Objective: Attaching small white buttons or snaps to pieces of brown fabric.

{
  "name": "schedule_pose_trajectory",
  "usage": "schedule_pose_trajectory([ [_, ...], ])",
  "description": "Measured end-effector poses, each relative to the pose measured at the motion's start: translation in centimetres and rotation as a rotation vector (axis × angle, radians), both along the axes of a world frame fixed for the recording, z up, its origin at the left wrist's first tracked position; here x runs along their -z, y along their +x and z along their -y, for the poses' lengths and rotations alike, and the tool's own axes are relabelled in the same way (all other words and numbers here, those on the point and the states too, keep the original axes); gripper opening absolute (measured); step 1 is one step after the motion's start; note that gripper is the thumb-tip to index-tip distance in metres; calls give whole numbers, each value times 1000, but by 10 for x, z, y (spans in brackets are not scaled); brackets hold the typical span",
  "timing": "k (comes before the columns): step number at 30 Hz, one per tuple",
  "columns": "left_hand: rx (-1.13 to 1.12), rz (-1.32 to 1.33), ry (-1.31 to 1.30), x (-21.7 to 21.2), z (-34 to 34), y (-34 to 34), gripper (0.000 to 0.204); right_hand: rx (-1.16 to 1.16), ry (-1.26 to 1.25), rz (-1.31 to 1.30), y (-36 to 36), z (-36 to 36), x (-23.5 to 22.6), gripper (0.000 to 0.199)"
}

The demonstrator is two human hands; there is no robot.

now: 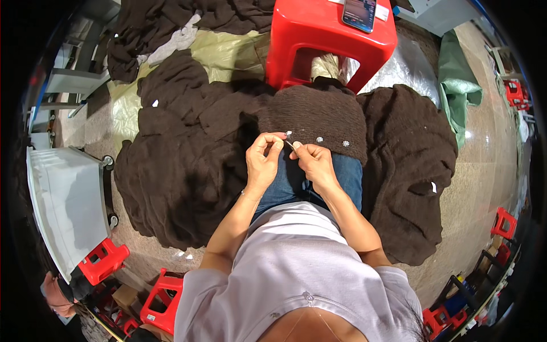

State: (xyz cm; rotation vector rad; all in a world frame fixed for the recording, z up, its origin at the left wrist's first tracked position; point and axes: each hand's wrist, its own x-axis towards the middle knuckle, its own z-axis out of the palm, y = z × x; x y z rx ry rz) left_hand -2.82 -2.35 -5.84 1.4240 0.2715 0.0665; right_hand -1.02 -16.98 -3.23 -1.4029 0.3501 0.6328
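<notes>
A dark brown knitted garment (319, 114) lies across my lap, over blue jeans. Along its near edge sit shiny round buttons (319, 139), and a small white shiny piece (289, 133) is by my left fingertips. My left hand (262, 164) pinches the garment's near edge, thumb against index finger. Close beside it, my right hand (317, 166) is closed in a pinch on a thin, metallic-looking tool (290, 145) that points toward my left fingers. The tool's exact kind is too small to make out.
Heaps of brown knitwear (176, 165) lie to my left, with another pile (407, 171) to my right. Ahead stands a red plastic stool (319, 34) with a phone (359, 14) on it. A white wheeled bin (68, 199) is at far left.
</notes>
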Motion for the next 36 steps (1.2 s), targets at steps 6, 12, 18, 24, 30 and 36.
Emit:
schedule_pose_trajectory([
  [6, -136, 328, 614, -3, -6, -4, 11, -176, 17, -27, -33, 30, -8, 40],
  [12, -70, 453, 1023, -26, 32, 6, 22, 20, 88, -102, -58, 58, 0, 41],
  [18, 24, 428, 1225, -15, 58, 16, 14, 171, 74, -23, -52, 63, -2, 42],
  [24, 75, 435, 987, -16, 56, 15, 8, 238, 46, 9, -39, 62, -1, 43],
  [30, 130, 338, 727, -22, 50, 15, 5, 245, 13, -56, -26, 55, 1, 43],
  [36, 167, 256, 554, -18, 47, 13, 3, 214, 14, -39, -22, 46, 1, 43],
])
